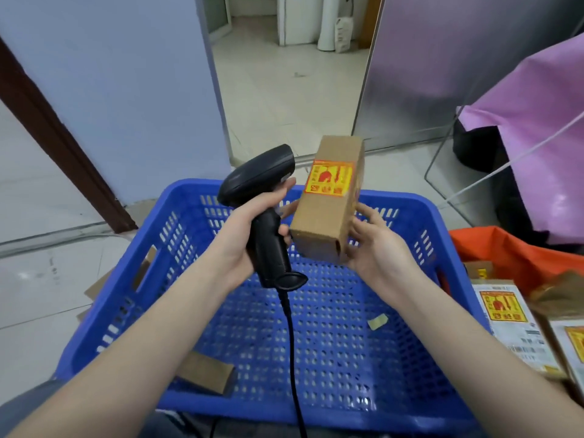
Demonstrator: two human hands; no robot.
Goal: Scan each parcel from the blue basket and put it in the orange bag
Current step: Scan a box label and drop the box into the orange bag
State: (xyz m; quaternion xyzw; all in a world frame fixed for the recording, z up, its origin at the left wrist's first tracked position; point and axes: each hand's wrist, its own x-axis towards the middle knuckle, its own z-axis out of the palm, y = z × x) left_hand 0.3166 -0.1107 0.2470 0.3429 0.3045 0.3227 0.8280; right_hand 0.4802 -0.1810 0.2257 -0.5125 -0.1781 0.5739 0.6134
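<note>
My left hand grips a black corded barcode scanner, its head pointing up and to the right. My right hand holds a long brown cardboard parcel with a yellow and red sticker, tilted upright above the blue basket. The fingertips of my left hand touch the parcel's left side. Another small brown parcel lies in the basket's near left corner. The orange bag sits to the right of the basket and holds several labelled parcels.
A scrap of tape lies on the basket floor. The scanner cable hangs down over the basket. Flat cardboard lies on the tiled floor at the left. A pink plastic sheet over dark objects stands at the right.
</note>
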